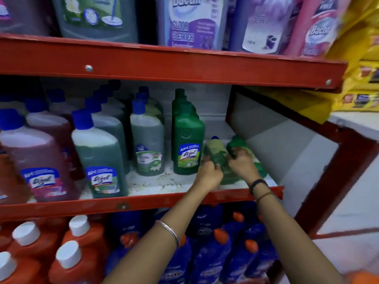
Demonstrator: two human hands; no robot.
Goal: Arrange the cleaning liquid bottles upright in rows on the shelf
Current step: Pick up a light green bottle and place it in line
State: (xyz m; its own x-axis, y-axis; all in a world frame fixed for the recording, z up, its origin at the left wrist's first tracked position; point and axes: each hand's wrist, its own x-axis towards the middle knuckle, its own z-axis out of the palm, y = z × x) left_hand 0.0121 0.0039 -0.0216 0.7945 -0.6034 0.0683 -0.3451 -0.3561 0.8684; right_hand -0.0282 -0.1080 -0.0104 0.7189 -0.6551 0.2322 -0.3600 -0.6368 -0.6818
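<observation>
**Both hands on lying bottles, right end of middle shelf**

Red metal rack, three levels in view. Middle shelf (143, 182) has a pale, speckled board.

Far left of it: pink Lizol bottles (39, 158) with blue caps, upright, in rows running back. The front label reads "Lizol" in script on a blue and white badge.

Next right: dark green Lizol bottle (100, 158), blue cap, upright at the front edge, more of the same kind behind it.

Then a smaller grey-green bottle (147, 140), blue cap, label with green picture, wording too blurred to read. Others stand behind it.

Then an all-green Lizol bottle (187, 144) with a green cap, upright, heading a row of like bottles.

Right end of the shelf: two bottles lie on their sides, caps pointing to the back. The pale green bottle (215, 150) has a blue cap; the bright green bottle (240, 144), just beside it, has a green cap.

Left hand (209, 175): fingers curled around the lower body of the pale green bottle. A silver bangle sits on that forearm.

Right hand (242, 165): fingers closed over the bright green bottle. Dark band and thin brown cord on the wrist.

Top shelf: large jugs, one lavender jug (192, 21) marked "Bactin" and "Floor Cleaner", one pink jug (315, 27) with the same brand.

Bottom shelf: orange bottles (78, 253) with white caps at left, blue bottles (215, 253) with orange caps at right.

Motion blur throughout.
</observation>
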